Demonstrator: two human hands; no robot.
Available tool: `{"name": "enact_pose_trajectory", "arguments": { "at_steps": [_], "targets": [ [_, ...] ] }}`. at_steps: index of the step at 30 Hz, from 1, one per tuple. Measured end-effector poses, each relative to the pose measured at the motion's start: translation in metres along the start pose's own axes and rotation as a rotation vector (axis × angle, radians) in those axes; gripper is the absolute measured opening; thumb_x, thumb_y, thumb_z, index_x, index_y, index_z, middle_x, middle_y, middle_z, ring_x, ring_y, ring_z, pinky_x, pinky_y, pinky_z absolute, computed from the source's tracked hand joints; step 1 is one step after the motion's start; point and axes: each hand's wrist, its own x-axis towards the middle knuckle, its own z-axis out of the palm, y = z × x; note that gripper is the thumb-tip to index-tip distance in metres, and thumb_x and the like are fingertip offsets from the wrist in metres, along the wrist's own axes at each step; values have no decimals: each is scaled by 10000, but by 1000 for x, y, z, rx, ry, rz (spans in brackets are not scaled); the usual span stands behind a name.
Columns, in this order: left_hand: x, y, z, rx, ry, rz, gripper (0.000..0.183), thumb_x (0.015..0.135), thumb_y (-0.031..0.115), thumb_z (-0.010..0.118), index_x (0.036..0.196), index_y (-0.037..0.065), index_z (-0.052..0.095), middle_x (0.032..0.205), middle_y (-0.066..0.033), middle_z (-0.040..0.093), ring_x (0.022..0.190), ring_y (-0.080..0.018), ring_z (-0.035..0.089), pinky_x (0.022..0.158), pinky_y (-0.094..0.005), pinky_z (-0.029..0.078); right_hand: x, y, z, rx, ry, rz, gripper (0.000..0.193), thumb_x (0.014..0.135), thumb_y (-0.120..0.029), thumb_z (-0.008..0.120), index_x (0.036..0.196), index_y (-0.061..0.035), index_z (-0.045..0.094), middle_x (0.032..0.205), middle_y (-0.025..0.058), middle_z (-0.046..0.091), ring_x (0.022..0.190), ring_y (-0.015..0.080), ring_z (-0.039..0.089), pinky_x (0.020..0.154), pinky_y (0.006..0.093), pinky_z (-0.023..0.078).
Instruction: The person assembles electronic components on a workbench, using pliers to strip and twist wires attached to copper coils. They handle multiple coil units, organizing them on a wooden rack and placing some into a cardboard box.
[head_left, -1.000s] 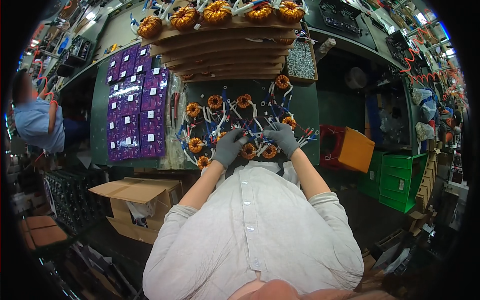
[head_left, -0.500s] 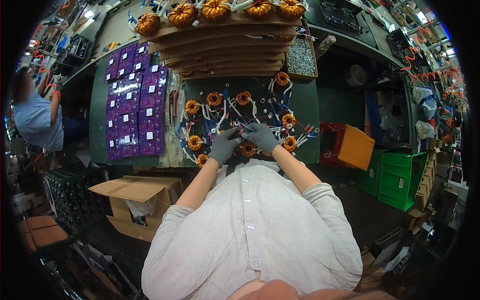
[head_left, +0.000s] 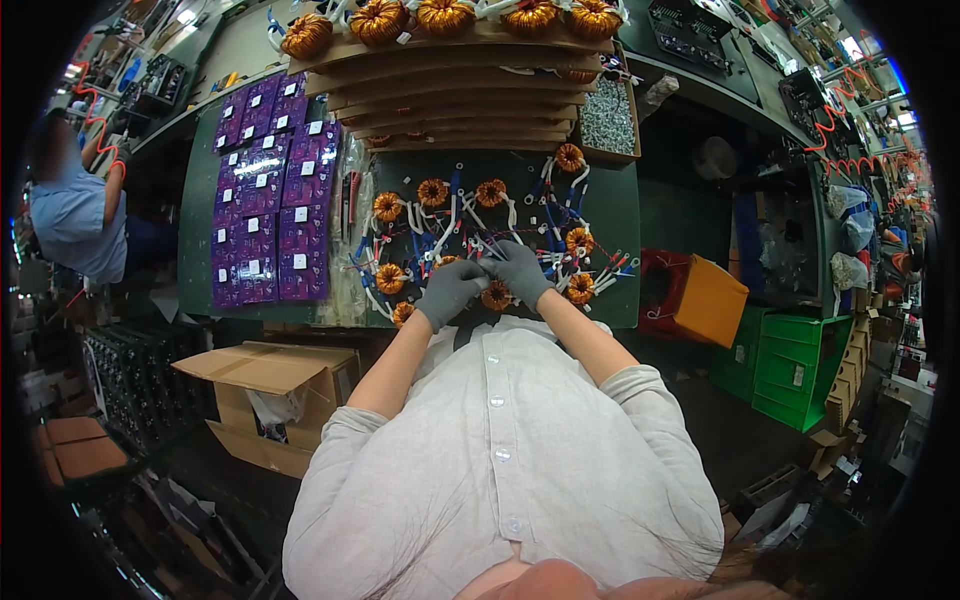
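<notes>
Both hands wear grey gloves and meet at the near edge of a green work table, fingertips almost touching. My left hand (head_left: 451, 292) is closed in a pinch; what lies between its fingers is hidden. Pinched fingers of my right hand (head_left: 518, 273) appear to grip a thin wire lead that runs in from the tangle beyond. Just below the fingertips sits a copper-wound ring coil (head_left: 495, 296). Around them lie several more such coils, among them a left one (head_left: 389, 279) and a right one (head_left: 580, 289), with white, blue and red leads (head_left: 440, 240) ending in metal lugs.
Purple circuit boards (head_left: 262, 217) cover the table's left part. Behind the coils rises a stack of cardboard layers (head_left: 455, 95) topped with larger coils (head_left: 445, 15). A box of small metal parts (head_left: 608, 118) adjoins it. An orange bin (head_left: 710, 300) stands right; a co-worker (head_left: 78, 215) is at far left.
The view has shifted slightly. My hands stay together over the same coil, with the right hand a little lower and closer to the left. The co-worker's arm has moved slightly.
</notes>
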Motion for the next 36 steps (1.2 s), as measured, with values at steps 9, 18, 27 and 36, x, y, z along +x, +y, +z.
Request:
{"name": "enact_pose_trajectory", "arguments": {
  "at_steps": [9, 18, 27, 36],
  "targets": [
    [7, -5, -5, -341, 32, 9, 241, 848, 134, 589, 1057, 13, 583, 907, -76, 621, 768, -134, 588, 608, -267, 499, 10, 15, -8, 410, -129, 111, 289, 885, -261, 594, 934, 18, 654, 795, 49, 646, 732, 107, 574, 700, 271, 465],
    [15, 0, 6, -169, 184, -36, 158, 816, 156, 652, 915, 35, 672, 775, -42, 664, 638, -91, 587, 571, -236, 475, 9, 8, -13, 485, -39, 119, 198, 866, -158, 631, 975, 4, 665, 853, 56, 670, 771, 114, 601, 720, 257, 480],
    [16, 0, 5, -43, 208, -23, 276, 779, 239, 673, 974, 44, 660, 844, -95, 678, 746, -174, 635, 699, -297, 491, 7, 9, -5, 462, -68, 73, 191, 847, -151, 662, 965, -1, 662, 830, 31, 650, 766, 96, 580, 727, 247, 471],
    [19, -10, 25, 475, 404, 287, 412, 817, 226, 606, 1198, 89, 534, 987, -166, 635, 899, -341, 620, 759, -404, 501, -7, 13, 3, 512, 39, -4, 150, 788, -113, 682, 901, -15, 672, 796, 29, 649, 716, 82, 560, 661, 239, 462]
  ]
}}
